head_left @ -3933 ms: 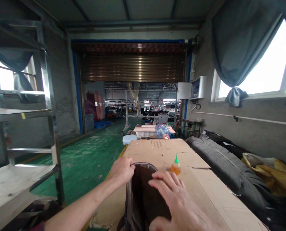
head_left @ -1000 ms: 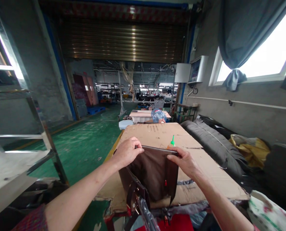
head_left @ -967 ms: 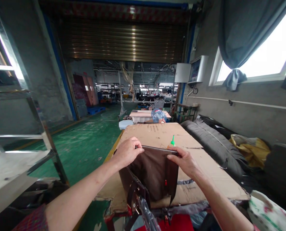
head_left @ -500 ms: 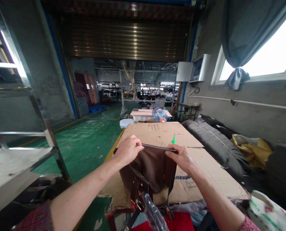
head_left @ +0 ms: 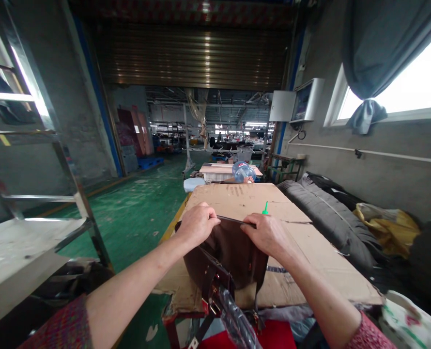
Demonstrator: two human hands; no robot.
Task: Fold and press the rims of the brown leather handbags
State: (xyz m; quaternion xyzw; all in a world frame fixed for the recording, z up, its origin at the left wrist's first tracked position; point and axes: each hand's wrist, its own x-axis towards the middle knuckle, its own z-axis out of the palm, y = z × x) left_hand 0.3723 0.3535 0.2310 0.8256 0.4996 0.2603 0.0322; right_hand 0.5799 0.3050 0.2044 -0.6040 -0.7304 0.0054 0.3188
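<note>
A dark brown handbag (head_left: pixel 233 257) stands on the cardboard-covered table (head_left: pixel 230 196) in front of me. My left hand (head_left: pixel 200 223) pinches the left part of its upper edge between thumb and fingers. On the right part of the same edge, my right hand (head_left: pixel 268 232) is closed in a similar pinch. Straps with metal buckles (head_left: pixel 214 307) hang from the near side of the bag. One handle is wrapped in clear plastic (head_left: pixel 237 315) and droops over the table's front edge. The bag's inside is hidden from me.
A green nozzle tip (head_left: pixel 265 208) pokes up behind my right hand. Farther back lies a blue water jug (head_left: pixel 242 172). Grey padded rolls (head_left: pixel 320 218) line the right side, and a metal rack (head_left: pixel 81 208) stands on the left. Red cloth (head_left: pixel 273 334) shows below the table edge.
My right hand has slid left along the bag's upper edge, closer to my left hand. My left hand keeps its grip. The whole view has shifted slightly.
</note>
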